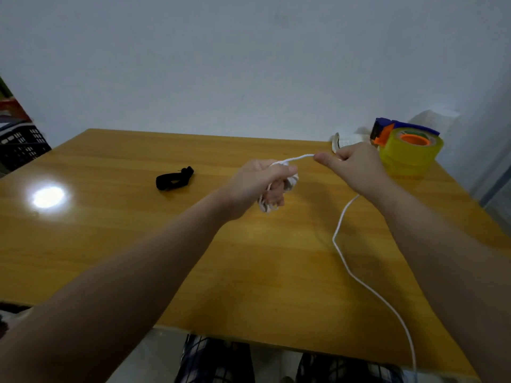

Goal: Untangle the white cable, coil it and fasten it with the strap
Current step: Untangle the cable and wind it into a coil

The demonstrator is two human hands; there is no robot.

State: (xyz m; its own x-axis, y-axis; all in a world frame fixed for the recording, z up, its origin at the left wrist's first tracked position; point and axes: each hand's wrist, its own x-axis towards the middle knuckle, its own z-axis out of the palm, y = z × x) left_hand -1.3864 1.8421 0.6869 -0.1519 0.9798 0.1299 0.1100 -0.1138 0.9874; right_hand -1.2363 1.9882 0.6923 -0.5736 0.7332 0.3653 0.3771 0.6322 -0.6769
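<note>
My left hand [257,181] is closed around a bundle of white cable loops over the middle of the wooden table [138,230]. A short taut stretch of the white cable [297,158] runs from it to my right hand [354,168], which pinches the cable between thumb and fingers. Below my right hand the loose cable trails down across the table and off its near edge at the right. The black strap [174,178] lies flat on the table, left of my left hand and apart from it.
A yellow tape roll in a blue and orange dispenser [406,146] stands at the table's back right, just behind my right hand. A small white object [341,142] lies beside it. A black crate [19,146] sits off the table's left side. A wall rises behind.
</note>
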